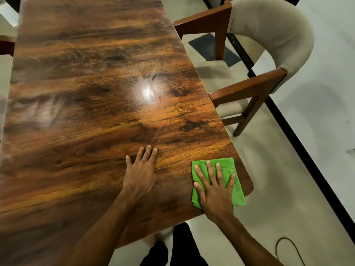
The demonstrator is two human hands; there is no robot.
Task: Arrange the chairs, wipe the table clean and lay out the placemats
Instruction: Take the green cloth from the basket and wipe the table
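- Down at the near right corner of the table, the right hand lies palm-down on a green microfibre cloth. Its fingers are straight and fanned apart and press the cloth flat rather than curling round it.
- The cloth is folded into a rough rectangle. Its long axis runs away from the person, about parallel to the table's right edge, and its near right corner hangs slightly over that edge.
- The right forearm comes in from the lower right, with the wrist just past the table's near edge.
- The left hand rests flat on the bare tabletop beside the cloth and apart from it. Its fingers are straight and close together, pointing up the table, and it holds nothing.
- The glossy dark-brown wood-grain table stretches lengthwise away from the person, with a bright light glare near its middle.
- A wooden armchair with a beige padded curved backrest stands at the table's right side, its seat tucked partly under the edge.
- Pale floor shows on the right, crossed by a black strip, and a thin dark cable loops near the bottom right.
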